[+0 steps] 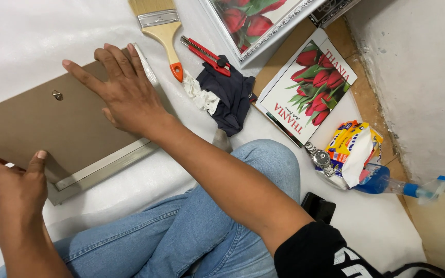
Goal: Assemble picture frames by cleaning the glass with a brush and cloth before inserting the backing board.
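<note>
The picture frame lay face down on the white sheet, so its brown back board showed. A small metal hanger sat near the top of the board. The right hand lay flat on the board with its fingers spread apart, likely to press the backing down and keep it from sliding. The left hand rested at the near edge, thumb up on the board, fingers loosely bent, holding nothing; it seemed to steady that side. The person sat on the floor in blue jeans, knee close to the frame.

Just past the frame lay a wide paintbrush, a red box cutter and a dark cloth, all within easy reach. Farther right were a tulip print, a wristwatch, a pack of wipes and a blue spray bottle.
</note>
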